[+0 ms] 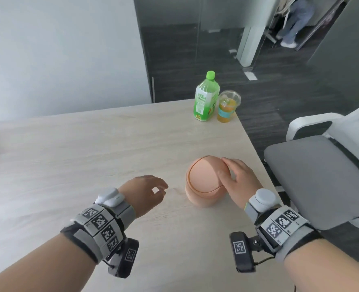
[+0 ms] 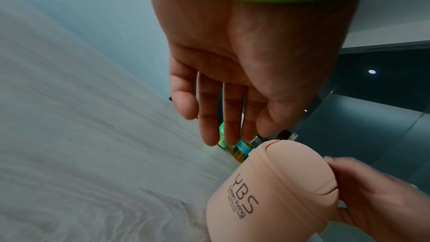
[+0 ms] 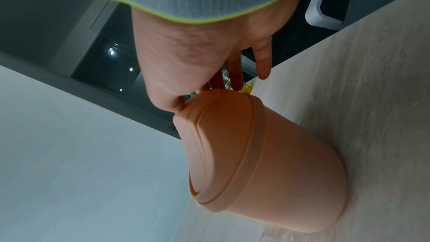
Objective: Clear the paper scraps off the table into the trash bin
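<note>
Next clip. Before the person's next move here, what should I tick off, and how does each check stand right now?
1. The trash bin stands upright on the table: ok.
2. The right hand holds the bin's top: ok.
3. The lid is open: not ok, it looks shut.
4. The left hand carries scraps: not ok, it is empty with fingers relaxed.
5. More scraps to collect: cannot tell, none in view.
6. The bottle and cup are away from both hands: ok.

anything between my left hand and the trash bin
Nothing visible: only bare table separates the left hand from the trash bin. The right hand grips the bin's top from the other side.
</note>
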`<state>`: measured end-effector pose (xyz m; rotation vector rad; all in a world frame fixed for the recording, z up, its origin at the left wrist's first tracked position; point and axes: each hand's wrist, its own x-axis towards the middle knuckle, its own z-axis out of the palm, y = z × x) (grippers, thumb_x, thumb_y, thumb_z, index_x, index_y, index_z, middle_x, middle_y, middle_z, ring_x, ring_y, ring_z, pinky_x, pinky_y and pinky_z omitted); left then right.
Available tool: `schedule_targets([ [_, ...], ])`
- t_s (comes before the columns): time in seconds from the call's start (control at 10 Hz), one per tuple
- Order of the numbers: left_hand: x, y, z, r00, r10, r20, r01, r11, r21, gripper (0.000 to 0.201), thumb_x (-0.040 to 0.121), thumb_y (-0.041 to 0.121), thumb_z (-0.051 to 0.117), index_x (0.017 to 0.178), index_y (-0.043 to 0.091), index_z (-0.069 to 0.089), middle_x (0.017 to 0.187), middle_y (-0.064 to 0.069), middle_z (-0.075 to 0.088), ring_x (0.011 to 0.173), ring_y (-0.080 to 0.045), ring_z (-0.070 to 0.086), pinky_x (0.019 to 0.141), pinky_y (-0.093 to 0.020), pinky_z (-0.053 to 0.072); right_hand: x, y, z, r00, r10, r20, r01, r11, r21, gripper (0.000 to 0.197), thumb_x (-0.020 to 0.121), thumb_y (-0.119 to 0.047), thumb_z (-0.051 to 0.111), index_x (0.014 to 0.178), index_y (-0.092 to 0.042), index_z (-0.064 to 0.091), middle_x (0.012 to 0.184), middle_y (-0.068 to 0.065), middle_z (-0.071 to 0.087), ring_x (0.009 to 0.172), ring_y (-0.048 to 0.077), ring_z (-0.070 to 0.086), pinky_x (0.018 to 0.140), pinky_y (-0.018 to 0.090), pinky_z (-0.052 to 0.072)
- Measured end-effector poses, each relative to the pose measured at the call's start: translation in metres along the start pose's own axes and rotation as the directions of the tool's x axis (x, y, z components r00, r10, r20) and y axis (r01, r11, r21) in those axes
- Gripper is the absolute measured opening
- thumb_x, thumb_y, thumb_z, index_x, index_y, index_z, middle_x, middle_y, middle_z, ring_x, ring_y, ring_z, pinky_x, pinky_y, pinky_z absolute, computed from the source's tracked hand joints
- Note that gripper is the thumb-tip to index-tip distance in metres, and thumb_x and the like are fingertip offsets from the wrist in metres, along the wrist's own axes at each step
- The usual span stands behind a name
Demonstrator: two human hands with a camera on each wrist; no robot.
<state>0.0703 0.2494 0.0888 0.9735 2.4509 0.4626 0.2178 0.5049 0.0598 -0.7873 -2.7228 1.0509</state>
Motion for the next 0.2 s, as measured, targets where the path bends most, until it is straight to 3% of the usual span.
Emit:
schedule_targets([
  [0.2, -0.032, -0.020, -0.011, 0.995, -0.087, -0.040, 0.086, 0.996, -0.037, 0.020, 0.090, 0.040, 0.053, 0.103, 0.047, 0.066, 0.099, 0.030, 0.064, 0.079, 0.007, 0.062, 0.077, -0.024, 0.054, 0.005, -0.012, -0.006, 0.998, 0.041, -0.051, -0.041, 0.999, -0.001, 0.052, 0.095, -0.047, 0.046, 0.141, -0.023, 0.049, 0.146, -0.003, 0.047, 0.134, 0.019, 0.042, 0.111, 0.034, 0.033],
])
